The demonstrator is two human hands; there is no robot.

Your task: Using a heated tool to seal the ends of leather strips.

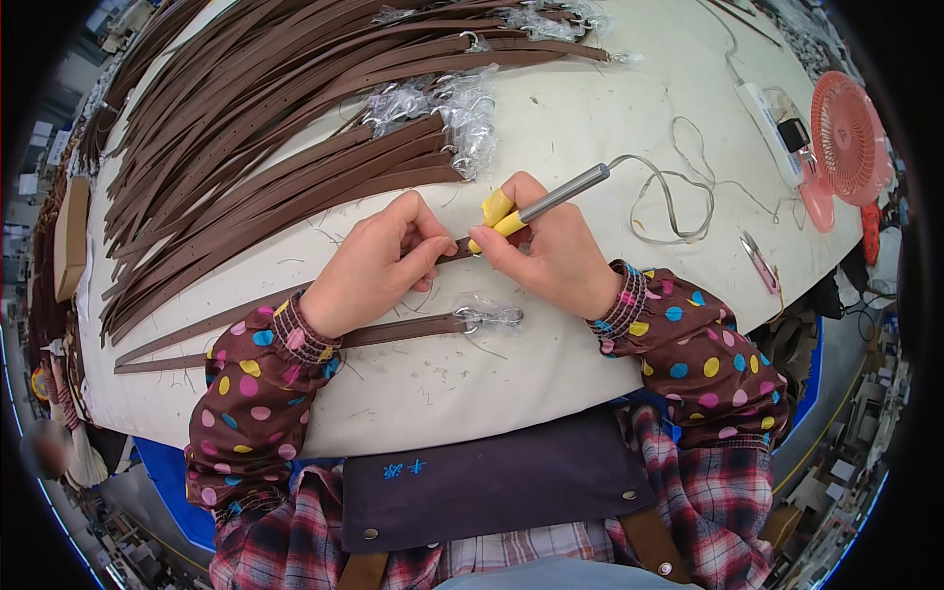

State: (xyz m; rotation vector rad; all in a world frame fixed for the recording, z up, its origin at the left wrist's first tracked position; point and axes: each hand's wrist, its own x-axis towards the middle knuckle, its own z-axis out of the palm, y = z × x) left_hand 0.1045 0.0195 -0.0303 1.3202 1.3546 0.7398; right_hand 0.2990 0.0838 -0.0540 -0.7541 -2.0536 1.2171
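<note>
While a doubled, flat brown leather-like strap (408,329) lies toward the table's (580,118) near edge, the left hand (366,261) pinches its free end in its fingers; the right hand's (556,246) fingers grip a silver-and-yellow pen-shaped tool (565,194) there, seemingly mid-work. Toward the far-left corner lie piled brown straps (216,128), finished or not unclear.

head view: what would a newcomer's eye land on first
Probably the yellow-tipped tool in the right hand, its tip at the brown strap pinched in the left hand. Next, the mass of brown straps across the upper left of the white table. Then the pink fan at far right.
</note>
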